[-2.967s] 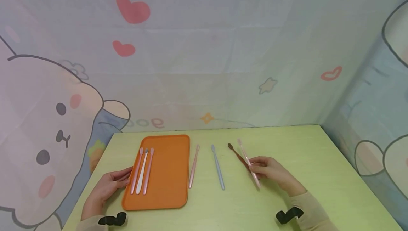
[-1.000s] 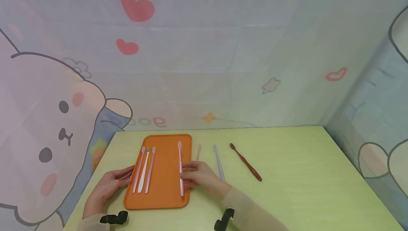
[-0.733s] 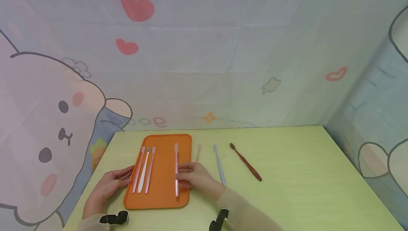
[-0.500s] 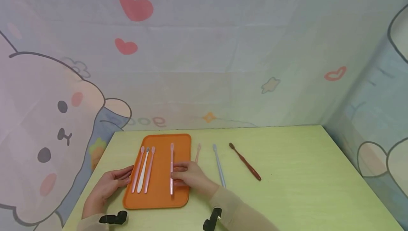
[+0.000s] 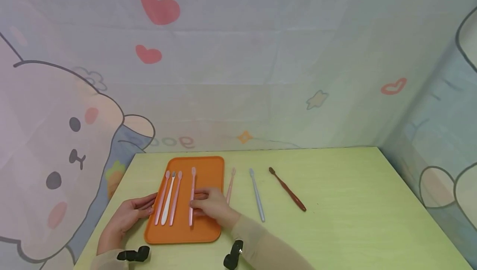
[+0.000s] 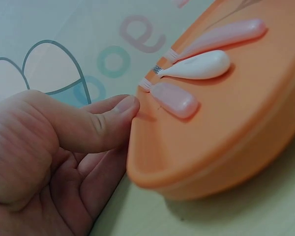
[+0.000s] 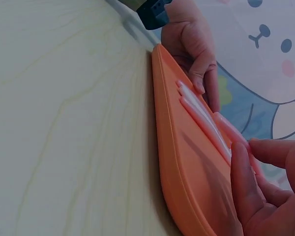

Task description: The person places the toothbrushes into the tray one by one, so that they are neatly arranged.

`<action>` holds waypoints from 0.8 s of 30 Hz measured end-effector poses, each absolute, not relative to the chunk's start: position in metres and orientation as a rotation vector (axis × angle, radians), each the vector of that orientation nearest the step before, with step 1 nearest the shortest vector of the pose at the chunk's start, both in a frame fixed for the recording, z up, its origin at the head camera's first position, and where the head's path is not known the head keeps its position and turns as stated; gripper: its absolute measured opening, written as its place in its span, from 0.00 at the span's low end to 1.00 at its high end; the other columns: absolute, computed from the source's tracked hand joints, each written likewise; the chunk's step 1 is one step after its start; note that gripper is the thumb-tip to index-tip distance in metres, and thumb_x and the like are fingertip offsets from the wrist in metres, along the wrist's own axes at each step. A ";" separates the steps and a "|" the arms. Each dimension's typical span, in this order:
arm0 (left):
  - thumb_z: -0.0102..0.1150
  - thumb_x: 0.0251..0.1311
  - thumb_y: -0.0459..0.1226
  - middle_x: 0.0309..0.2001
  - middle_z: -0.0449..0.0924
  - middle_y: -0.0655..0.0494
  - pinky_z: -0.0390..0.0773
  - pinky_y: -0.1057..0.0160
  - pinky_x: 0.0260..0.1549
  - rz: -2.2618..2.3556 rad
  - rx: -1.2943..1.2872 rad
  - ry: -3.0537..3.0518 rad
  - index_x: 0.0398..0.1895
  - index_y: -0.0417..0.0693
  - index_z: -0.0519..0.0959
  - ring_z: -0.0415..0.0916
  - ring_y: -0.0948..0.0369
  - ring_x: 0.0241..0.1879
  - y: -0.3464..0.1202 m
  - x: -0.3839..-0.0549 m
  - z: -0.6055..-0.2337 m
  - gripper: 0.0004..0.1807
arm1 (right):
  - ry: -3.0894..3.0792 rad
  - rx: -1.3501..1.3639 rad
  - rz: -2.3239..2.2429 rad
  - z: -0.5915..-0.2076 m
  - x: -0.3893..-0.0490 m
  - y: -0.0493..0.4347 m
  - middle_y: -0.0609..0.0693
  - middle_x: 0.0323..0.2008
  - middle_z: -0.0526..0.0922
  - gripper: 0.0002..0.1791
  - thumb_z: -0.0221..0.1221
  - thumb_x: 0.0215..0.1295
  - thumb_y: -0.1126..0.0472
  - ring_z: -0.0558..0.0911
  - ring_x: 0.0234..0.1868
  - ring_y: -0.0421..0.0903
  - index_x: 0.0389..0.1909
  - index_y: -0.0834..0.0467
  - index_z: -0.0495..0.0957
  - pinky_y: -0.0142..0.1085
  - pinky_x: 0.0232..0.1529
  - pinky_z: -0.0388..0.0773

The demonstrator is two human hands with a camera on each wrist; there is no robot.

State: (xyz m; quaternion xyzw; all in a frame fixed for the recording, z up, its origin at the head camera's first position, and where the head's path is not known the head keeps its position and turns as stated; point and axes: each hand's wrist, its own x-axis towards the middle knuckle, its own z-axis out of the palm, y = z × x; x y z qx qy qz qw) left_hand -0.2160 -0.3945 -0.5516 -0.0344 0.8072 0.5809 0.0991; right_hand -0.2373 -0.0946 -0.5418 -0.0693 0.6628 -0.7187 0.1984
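Note:
My right hand (image 5: 215, 206) pinches a pink toothbrush (image 5: 193, 184) by its handle, above the middle of the orange tray (image 5: 208, 170). The brush stands nearly lengthwise to the tray, head toward the far side. Three toothbrushes lie side by side in the tray's left part: a pink one (image 5: 162, 199), a white one (image 5: 168, 201) with a grey head and another pink one (image 5: 176, 199). My left hand (image 5: 124, 218) holds the tray's left rim; in the left wrist view the thumb (image 6: 120, 108) sits at the rim, with the other fingers partly hidden behind it.
Right of the tray, a pink toothbrush (image 5: 230, 185), a blue-grey toothbrush (image 5: 257, 195) and a slanting brown toothbrush (image 5: 287, 189) lie on the light green table (image 5: 346, 208). The pink one is partly covered by my right hand. A printed cloth (image 5: 238, 67) hangs behind the table.
My right hand has carried the pink toothbrush from beside the brown one leftward over the tray, then further left toward the three brushes. My left hand stays at the tray's rim.

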 end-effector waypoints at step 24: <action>0.64 0.70 0.24 0.71 0.70 0.29 0.82 0.73 0.50 1.735 -0.084 2.373 0.75 0.24 0.65 0.80 0.77 0.52 -0.393 -0.217 -0.552 0.33 | 2.092 -0.116 -1.948 -0.543 -0.235 -0.128 0.48 0.34 0.83 0.24 0.71 0.65 0.73 0.86 0.27 0.43 0.61 0.69 0.81 0.36 0.30 0.88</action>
